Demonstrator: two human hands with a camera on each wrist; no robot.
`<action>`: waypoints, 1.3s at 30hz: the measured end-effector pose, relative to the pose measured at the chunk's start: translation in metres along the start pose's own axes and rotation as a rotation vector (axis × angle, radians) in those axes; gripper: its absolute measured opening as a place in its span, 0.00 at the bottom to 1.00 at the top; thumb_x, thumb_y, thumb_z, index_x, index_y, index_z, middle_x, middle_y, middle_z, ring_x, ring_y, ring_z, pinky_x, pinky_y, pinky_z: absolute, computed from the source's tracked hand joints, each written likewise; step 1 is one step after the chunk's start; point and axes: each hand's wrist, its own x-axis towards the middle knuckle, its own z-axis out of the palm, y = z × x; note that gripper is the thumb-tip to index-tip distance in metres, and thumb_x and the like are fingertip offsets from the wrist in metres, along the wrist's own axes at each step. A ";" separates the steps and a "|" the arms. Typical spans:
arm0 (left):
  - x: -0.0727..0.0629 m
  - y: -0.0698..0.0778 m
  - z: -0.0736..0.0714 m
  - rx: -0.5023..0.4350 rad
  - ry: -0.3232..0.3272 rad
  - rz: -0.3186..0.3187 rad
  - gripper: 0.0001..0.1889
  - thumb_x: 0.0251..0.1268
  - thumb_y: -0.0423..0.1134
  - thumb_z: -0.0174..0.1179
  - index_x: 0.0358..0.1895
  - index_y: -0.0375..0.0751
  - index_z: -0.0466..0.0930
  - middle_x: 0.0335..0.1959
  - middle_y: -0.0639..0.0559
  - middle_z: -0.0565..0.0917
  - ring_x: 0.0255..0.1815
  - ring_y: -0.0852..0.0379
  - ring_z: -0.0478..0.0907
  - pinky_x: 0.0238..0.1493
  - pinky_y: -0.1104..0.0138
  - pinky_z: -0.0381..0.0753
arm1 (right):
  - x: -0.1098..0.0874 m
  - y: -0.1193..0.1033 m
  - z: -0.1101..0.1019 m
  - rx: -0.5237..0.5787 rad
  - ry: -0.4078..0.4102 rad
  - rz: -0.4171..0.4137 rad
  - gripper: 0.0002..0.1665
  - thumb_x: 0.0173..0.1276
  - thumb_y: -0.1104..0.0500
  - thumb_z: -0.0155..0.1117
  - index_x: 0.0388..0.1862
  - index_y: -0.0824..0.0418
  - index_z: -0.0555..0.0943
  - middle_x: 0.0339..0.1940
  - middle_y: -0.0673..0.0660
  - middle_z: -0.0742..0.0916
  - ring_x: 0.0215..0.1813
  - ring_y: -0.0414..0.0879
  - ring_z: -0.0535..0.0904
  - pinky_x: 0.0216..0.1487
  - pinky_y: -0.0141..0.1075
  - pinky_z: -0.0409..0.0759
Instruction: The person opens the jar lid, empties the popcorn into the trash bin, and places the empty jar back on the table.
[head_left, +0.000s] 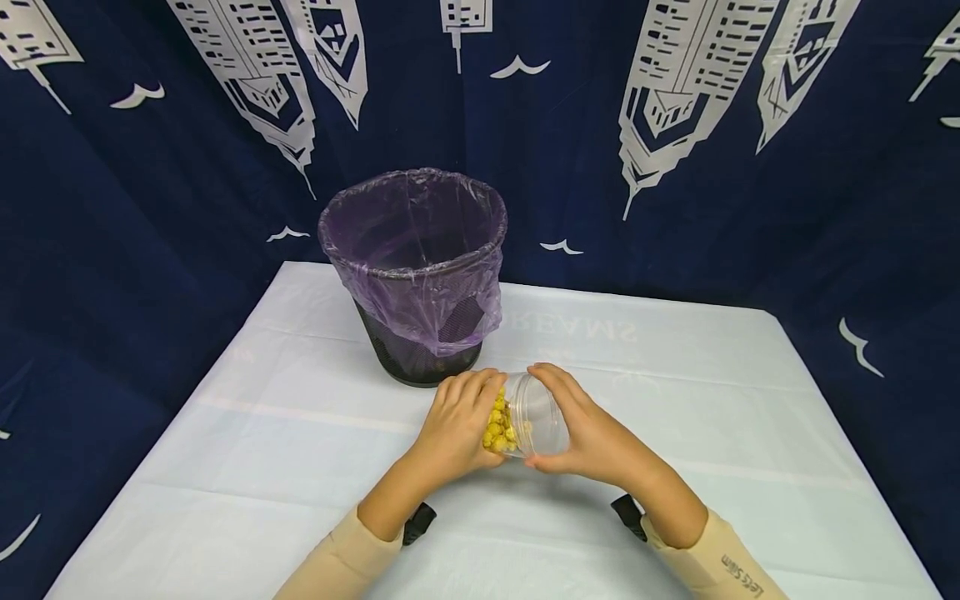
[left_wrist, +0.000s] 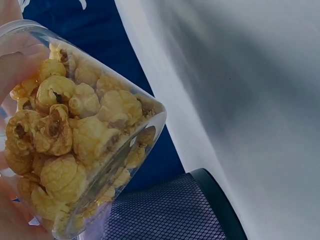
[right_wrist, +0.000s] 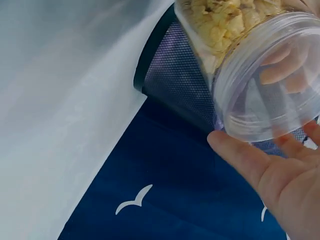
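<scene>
A clear plastic jar point(head_left: 516, 408) of yellow popcorn point(head_left: 497, 432) is held tilted on its side above the white table. My left hand point(head_left: 453, 425) grips the jar's body near its bottom end, and the popcorn point(left_wrist: 60, 135) shows through the wall in the left wrist view. At the other end, my right hand point(head_left: 596, 437) holds the clear round lid point(head_left: 546, 412) between thumb and fingers. In the right wrist view the lid point(right_wrist: 270, 75) sits on the jar's mouth; whether it is loosened, I cannot tell.
Just beyond my hands stands a black mesh wastebasket point(head_left: 420, 358) with a purple bag point(head_left: 427, 312) folded over its rim. White cloth covers the table point(head_left: 675, 400). Behind hangs a dark blue curtain point(head_left: 555, 167) with white building and bird prints.
</scene>
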 end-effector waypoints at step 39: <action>0.002 -0.001 -0.001 -0.008 -0.007 0.013 0.55 0.16 0.53 0.76 0.59 0.36 0.62 0.54 0.42 0.69 0.54 0.46 0.63 0.55 0.54 0.61 | -0.002 -0.008 -0.003 0.067 -0.020 0.165 0.60 0.44 0.36 0.68 0.70 0.49 0.47 0.67 0.54 0.59 0.62 0.56 0.62 0.53 0.53 0.67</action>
